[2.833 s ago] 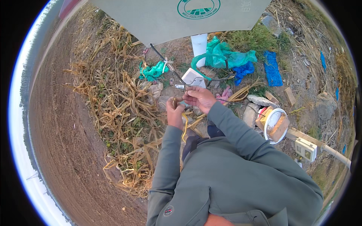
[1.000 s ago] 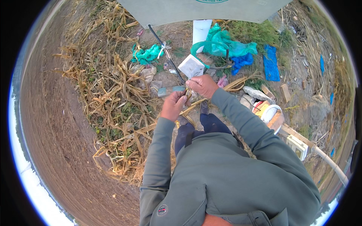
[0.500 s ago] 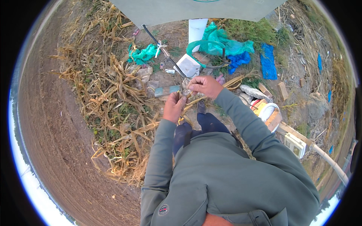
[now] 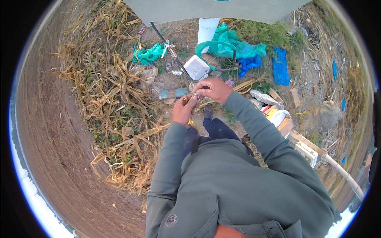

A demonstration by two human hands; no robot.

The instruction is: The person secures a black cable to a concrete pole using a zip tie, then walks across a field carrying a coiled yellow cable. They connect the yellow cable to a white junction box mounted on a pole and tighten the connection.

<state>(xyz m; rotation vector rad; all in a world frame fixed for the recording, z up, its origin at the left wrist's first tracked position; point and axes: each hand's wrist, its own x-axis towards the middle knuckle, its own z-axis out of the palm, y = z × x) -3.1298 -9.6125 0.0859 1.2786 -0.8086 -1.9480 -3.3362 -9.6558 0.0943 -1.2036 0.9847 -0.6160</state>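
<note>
My left hand [image 4: 183,111] and my right hand [image 4: 214,90] meet in front of me, fingertip to fingertip, above the ground. The fingers of both are closed in a pinch. A tiny pale bit shows where the fingertips come together, and a small brownish piece sticks up by the left fingers. Both are too small to name. Just beyond the left hand lies a flat blue-green block [image 4: 173,93]. Beyond the right hand stands a white box-like piece [image 4: 196,67] with a dark pole [image 4: 170,49] reaching down to it.
Dry corn stalks [image 4: 119,103] cover the ground at left, beside bare soil [image 4: 55,131]. Ahead lie green netting [image 4: 149,54], a green hoop [image 4: 198,49] and blue sheeting [image 4: 281,65]. A bucket [image 4: 282,119] and wooden pole [image 4: 343,174] are at right. A grey panel [image 4: 214,10] overhangs the far side.
My right fingertips have come down and in against the left ones. A pale bit now shows between them. The whole view has shifted slightly.
</note>
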